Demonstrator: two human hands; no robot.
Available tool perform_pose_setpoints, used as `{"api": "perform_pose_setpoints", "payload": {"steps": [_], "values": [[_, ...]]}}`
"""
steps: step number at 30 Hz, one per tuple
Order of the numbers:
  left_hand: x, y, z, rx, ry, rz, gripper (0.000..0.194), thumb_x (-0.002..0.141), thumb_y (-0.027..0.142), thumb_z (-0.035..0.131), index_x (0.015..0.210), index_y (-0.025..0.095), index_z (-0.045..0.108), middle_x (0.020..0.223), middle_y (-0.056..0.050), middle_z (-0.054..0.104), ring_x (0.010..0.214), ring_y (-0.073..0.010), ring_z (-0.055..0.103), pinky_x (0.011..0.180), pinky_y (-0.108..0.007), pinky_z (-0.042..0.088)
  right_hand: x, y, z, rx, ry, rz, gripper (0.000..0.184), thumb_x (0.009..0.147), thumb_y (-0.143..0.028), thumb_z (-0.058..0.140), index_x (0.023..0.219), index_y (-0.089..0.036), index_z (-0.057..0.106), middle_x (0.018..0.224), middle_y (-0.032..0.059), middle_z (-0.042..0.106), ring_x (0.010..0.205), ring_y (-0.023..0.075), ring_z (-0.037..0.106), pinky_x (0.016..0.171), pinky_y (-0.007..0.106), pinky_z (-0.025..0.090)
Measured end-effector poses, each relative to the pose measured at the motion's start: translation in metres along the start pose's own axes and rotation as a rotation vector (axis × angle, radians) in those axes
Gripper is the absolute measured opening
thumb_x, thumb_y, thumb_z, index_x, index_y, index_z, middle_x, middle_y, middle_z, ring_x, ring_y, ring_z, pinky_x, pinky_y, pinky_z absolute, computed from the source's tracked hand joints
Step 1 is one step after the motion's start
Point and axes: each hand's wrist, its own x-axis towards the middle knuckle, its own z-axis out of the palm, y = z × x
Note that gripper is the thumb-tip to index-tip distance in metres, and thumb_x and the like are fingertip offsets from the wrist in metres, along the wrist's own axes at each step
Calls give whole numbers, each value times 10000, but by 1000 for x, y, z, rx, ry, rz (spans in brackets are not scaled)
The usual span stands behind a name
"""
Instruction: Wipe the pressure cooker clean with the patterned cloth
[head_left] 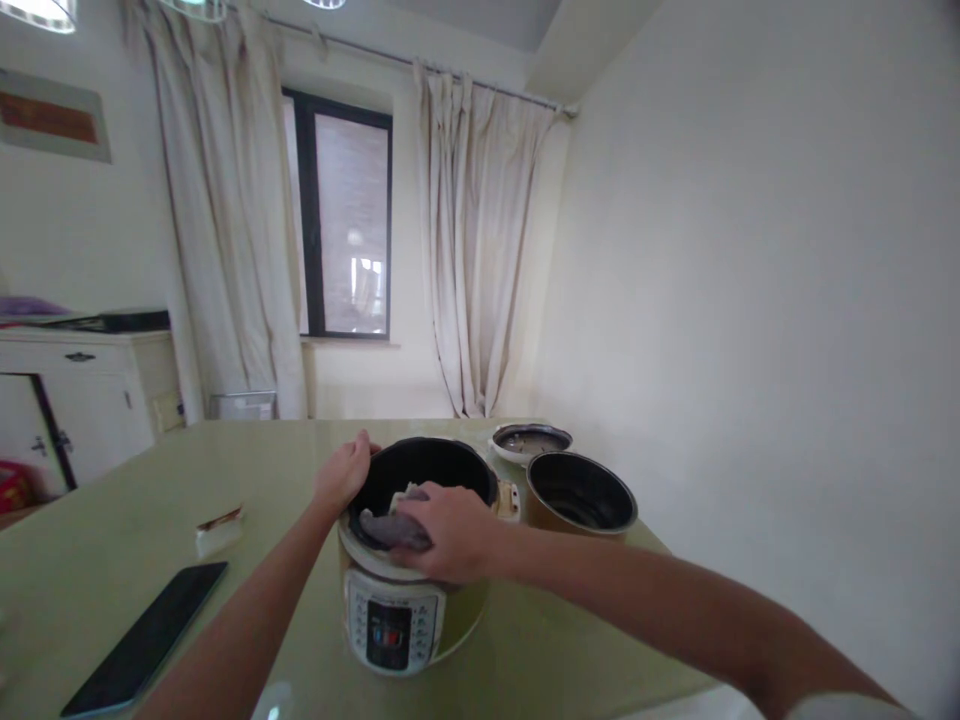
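Observation:
An electric pressure cooker with a button panel stands upright on the table, its lid off and its dark inside showing. My left hand grips the cooker's rim at the left; its fingertips are partly hidden behind the edge. In my right hand is a bunched grey cloth, pressed against the near rim and inner wall. To the right, the dark-lined inner pot sits on the table. Behind that pot, the cooker's lid lies with its underside up.
A black phone lies on the pale green table at the left. Beyond it is a small white packet. A white cabinet stands at the far left, and a plain wall rises on the right.

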Motion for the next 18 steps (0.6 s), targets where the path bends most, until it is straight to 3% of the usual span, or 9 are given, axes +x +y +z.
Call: {"api": "perform_pose_setpoints", "payload": {"steps": [3,5,9,14,16,18], "values": [[0,2,-4,-12,-34,-2,623,1009,420,255,1021,197,836,980,-108,832,1025,-286,772,924,-371,577,26,-33,23,-32,104,-4,540,882,-615,632,1287,-259,666,1133,125,662,884,303,675,752,426,572],[0,4,-5,-14,-55,7,599,997,425,280,1030,210,837,985,-97,834,1043,-281,768,935,-357,572,29,-37,26,7,144,-60,586,874,-595,653,1361,-271,615,1157,111,643,916,295,670,780,419,572],[1,3,-6,-8,-84,24,574,982,434,317,1039,208,841,1034,-102,833,1063,-282,764,952,-349,565,0,-6,13,85,133,-151,710,860,-577,724,1464,-259,528,1193,92,593,979,256,640,878,383,547],[2,0,-2,14,-87,30,655,1020,453,236,1061,197,838,1096,-117,824,1082,-281,761,974,-357,555,-42,40,-3,59,115,-327,550,910,-522,696,1363,-234,580,1188,103,595,1059,251,610,913,347,519],[2,-1,0,28,-80,38,670,1032,450,214,1066,199,833,1103,-115,822,1090,-269,758,973,-342,551,-41,40,0,37,145,-305,566,921,-589,673,1349,-231,580,1167,105,611,1038,253,615,901,350,523],[3,-2,1,52,-68,41,657,1037,443,218,1055,204,830,1082,-111,825,1064,-257,763,942,-326,558,-28,24,11,-8,187,-271,631,897,-693,666,1331,-241,585,1152,106,623,1021,263,622,889,363,531]]}}
